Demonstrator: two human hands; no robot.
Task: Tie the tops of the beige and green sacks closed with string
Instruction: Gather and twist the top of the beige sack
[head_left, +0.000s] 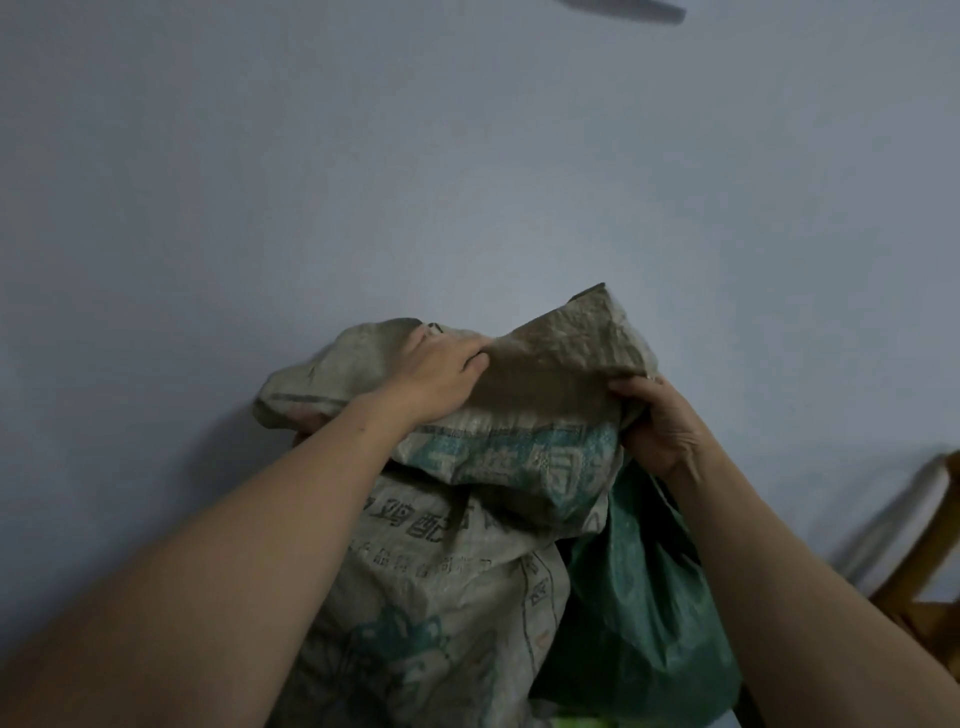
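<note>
Fingers (462, 353) of left hand (436, 376) and right hand (662, 423) grip the beige sack (441, 545) before a bluish wall (363, 182), with seemingly a chair (930, 618).

The left hand (441, 376) grips the crumpled top of the beige sack (441, 551), its fingers curled over a fold. The right hand (657, 423) holds the same top at its right edge. The sack stands against a pale blue wall (363, 156). A green sack (639, 597) presses against its right side, and part of a wooden chair (930, 597) shows at the far right.
</note>
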